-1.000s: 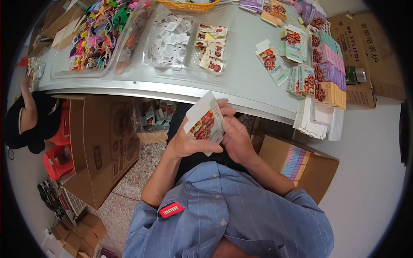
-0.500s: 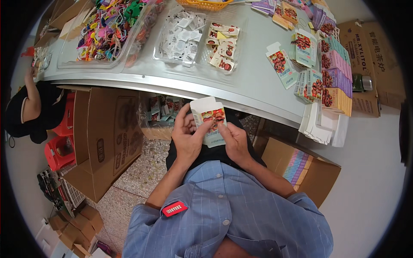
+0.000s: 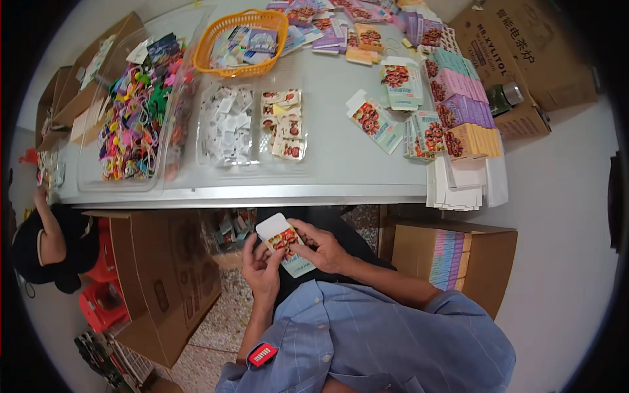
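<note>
Over my lap I hold a small light-green printed carton with a red picture and its white top flap standing up. It leans to the left at the top. My left hand grips its left edge, thumb on the front and fingers partly behind. My right hand grips the right edge, with its thumb pressed on the picture. Some fingertips are hidden behind the carton, and I cannot tell what is inside it. On the table ahead lies a similar carton, next to a stack of green cartons.
Rows of coloured cartons line the table's right side. Left on the table are a tub of colourful trinkets, a tray of white packets and small cards, and a yellow basket. A cardboard box stands right; a person sits left.
The view has tilted up, showing more of the table. My right hand has moved higher along the carton's right edge, and the carton leans further left. Both hands still hold it.
</note>
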Demonstrator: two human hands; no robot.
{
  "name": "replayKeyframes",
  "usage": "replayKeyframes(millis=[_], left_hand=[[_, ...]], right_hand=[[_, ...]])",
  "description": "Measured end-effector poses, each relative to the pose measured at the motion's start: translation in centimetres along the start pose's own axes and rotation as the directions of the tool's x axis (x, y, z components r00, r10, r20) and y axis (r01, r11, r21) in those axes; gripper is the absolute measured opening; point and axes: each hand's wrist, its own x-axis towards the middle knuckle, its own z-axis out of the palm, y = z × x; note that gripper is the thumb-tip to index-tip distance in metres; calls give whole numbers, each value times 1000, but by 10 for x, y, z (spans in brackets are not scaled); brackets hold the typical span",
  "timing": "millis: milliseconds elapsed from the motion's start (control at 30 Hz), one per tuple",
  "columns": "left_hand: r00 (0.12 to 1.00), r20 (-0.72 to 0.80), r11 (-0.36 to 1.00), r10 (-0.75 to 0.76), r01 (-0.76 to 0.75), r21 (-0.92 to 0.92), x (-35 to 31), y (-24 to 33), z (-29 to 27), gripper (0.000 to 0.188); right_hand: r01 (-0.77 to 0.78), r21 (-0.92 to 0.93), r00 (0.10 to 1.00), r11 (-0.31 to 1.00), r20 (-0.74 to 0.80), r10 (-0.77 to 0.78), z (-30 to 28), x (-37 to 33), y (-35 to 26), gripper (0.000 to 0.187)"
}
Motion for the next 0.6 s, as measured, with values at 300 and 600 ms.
replayKeyframes(millis=[300, 600], left_hand=[[967, 185, 982, -174, 156, 106, -6, -2, -19, 33], [998, 15, 992, -57, 55, 110, -11, 9, 2, 24]], right_hand=[[87, -118, 995, 989, 64, -79, -23, 7, 0, 18], [-38, 200, 998, 979, -40, 47, -14, -4, -16, 8]])
